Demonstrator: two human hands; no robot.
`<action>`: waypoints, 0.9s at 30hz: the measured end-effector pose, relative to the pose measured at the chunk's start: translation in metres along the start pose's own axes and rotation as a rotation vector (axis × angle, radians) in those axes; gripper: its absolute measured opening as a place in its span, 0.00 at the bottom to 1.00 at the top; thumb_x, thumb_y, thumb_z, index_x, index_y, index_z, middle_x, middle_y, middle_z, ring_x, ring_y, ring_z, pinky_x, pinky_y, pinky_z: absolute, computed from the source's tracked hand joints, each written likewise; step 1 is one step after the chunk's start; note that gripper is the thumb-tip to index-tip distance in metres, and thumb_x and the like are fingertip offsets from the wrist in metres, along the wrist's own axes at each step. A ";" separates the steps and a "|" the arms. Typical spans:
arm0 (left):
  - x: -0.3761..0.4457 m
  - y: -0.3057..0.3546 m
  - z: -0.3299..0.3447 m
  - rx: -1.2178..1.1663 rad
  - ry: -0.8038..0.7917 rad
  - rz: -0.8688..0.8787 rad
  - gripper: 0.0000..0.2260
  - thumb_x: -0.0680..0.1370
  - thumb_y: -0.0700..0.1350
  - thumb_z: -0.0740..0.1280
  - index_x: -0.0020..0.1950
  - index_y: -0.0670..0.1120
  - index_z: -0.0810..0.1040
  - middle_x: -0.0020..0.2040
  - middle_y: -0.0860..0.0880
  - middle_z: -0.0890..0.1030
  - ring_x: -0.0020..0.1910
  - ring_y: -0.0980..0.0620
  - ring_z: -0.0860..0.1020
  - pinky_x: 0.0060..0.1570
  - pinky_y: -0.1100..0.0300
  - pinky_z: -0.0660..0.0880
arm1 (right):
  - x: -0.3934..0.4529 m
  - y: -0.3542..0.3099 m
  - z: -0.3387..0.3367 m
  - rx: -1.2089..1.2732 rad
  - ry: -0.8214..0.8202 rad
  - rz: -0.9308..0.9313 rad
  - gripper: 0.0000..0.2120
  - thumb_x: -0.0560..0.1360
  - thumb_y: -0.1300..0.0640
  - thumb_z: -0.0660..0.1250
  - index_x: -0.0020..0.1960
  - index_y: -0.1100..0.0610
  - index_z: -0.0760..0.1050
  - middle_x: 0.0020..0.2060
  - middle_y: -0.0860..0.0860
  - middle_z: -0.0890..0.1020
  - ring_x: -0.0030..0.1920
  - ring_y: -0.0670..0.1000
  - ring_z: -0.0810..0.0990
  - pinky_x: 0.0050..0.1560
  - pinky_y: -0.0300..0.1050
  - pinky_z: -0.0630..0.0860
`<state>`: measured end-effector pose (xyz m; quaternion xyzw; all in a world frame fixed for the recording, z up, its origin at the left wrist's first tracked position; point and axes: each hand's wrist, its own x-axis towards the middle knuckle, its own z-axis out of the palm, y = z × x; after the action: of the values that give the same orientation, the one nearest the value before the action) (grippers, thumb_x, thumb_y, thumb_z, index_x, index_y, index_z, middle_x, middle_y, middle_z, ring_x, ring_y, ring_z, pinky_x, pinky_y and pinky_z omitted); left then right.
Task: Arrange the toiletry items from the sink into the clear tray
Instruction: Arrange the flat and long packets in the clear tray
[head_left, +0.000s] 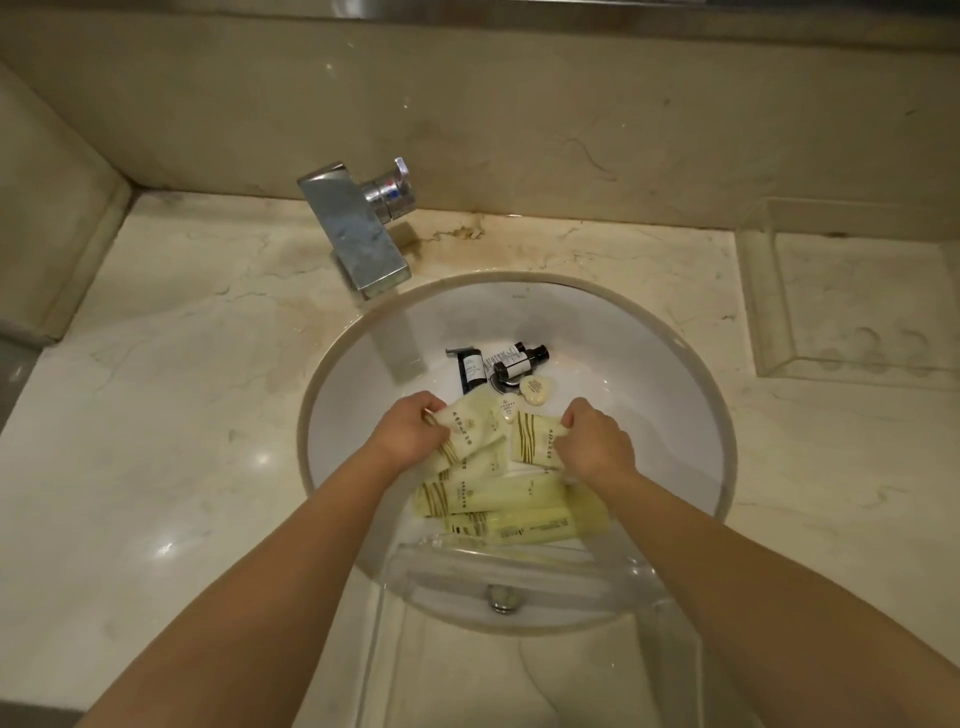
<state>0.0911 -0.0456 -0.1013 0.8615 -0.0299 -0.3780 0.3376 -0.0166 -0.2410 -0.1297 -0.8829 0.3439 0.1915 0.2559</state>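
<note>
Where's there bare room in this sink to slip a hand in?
Bare basin left of the dark tube, and along the right wall past the soap. Crowded in the middle, where both hands grip pale packets.

Both hands reach into the round white sink basin (649, 364). The left hand (410, 434) pinches a pale yellow sachet with brown stripes (470, 431); the right hand (597, 441) grips a similar striped pale yellow packet (537, 441) just beside it. Nearer the person than both grips lie more pale yellow striped packets (498, 496), overlapping. Beyond the grips lie a dark tube (470, 370), two small dark bottles (519, 361) and a small cream heart-shaped soap (536, 389). A clear plastic tray (769, 291) sits on the counter, well right of the right hand.
</note>
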 end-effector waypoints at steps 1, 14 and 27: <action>-0.003 0.002 -0.004 -0.052 0.016 -0.011 0.06 0.76 0.37 0.65 0.51 0.46 0.76 0.47 0.44 0.79 0.44 0.47 0.77 0.46 0.53 0.75 | -0.004 -0.001 -0.004 0.059 0.003 0.003 0.09 0.75 0.62 0.61 0.54 0.54 0.69 0.47 0.51 0.79 0.45 0.54 0.77 0.43 0.48 0.74; -0.092 0.039 -0.052 -0.193 0.023 0.175 0.10 0.78 0.35 0.64 0.52 0.49 0.77 0.44 0.45 0.76 0.44 0.47 0.79 0.45 0.55 0.79 | -0.094 -0.031 -0.055 0.752 0.263 -0.037 0.07 0.76 0.62 0.61 0.53 0.56 0.74 0.46 0.50 0.79 0.45 0.52 0.78 0.39 0.45 0.75; -0.185 -0.002 -0.032 0.148 -0.218 0.298 0.06 0.77 0.34 0.65 0.48 0.44 0.77 0.44 0.44 0.77 0.40 0.47 0.80 0.45 0.51 0.82 | -0.201 -0.006 -0.039 0.666 0.159 -0.187 0.06 0.73 0.63 0.62 0.47 0.56 0.75 0.40 0.47 0.78 0.41 0.49 0.76 0.38 0.42 0.72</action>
<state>-0.0197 0.0300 0.0299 0.8242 -0.2212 -0.4115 0.3201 -0.1446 -0.1576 0.0061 -0.7909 0.3242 -0.0249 0.5184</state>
